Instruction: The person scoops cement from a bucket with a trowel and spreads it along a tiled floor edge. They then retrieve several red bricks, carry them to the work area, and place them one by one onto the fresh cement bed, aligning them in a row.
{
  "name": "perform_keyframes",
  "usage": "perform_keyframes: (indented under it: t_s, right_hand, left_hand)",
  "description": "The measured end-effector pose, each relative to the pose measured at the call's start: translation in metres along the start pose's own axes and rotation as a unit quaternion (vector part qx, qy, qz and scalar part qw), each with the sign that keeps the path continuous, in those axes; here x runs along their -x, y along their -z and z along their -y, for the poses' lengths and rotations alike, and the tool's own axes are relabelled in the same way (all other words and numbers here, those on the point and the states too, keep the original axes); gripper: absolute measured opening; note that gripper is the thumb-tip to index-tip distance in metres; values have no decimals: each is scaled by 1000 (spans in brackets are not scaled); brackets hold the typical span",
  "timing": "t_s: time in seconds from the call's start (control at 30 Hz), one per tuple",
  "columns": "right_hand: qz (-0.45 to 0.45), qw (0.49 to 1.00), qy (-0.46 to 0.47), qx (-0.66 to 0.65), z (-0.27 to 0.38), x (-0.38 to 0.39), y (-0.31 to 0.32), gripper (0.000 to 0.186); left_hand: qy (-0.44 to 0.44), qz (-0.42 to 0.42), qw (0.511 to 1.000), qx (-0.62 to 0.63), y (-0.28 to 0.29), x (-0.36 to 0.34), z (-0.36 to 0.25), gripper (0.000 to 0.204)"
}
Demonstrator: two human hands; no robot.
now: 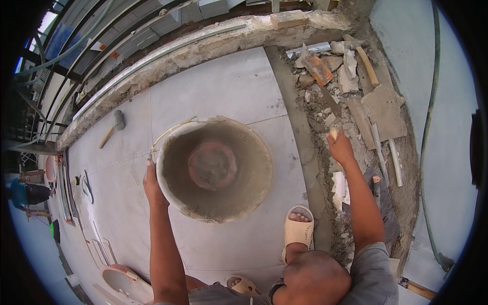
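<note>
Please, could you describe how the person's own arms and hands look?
The left hand and right hand are ungloved, and both forearms are bare, with no watch or bracelet visible. On the right arm is a short, plain grey sleeve; the left sleeve cannot be seen clearly.

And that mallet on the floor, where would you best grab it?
Probably by the mallet's wooden handle, from above on the near-left side: it is slim, uncovered, and slants that way from the bulky grey head.
</note>
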State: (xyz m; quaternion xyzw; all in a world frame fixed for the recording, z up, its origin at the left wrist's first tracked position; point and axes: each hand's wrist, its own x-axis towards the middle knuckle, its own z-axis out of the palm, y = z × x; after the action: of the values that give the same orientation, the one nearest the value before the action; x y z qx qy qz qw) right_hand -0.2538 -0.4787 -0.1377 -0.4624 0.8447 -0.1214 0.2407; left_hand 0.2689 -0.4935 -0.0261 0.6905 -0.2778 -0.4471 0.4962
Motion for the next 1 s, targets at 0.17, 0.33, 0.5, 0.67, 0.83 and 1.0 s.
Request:
perform_keyframes:
  t_s: [0.17,0.33,0.5,0.67,0.83,1.0]
  right_hand:
    - [73,995,61,40,53,-79,-27,49]
    - [-25,997,-77,-17,89,-103,5,46]
    - [-7,983,-8,-185,68,-88,37,44]
    - [66,939,-28,-337,10,-4,44,39]
    - [53,994,-37,-84,-110,118,49,42]
    - [50,991,-120,26,-135,280,90,42]
  left_hand:
    - [26,5,995,93,46,-6,57,54]
    - [65,-26,985,161,80,0,102,54]
    - [40,-10,984,173,70,-4,106,54]
    - [128,-15,956,263,57,10,91,66]
    - [111,13,991,-75,164,-22,199,57]
    - [6,166,903,-397,128,13,224,62]
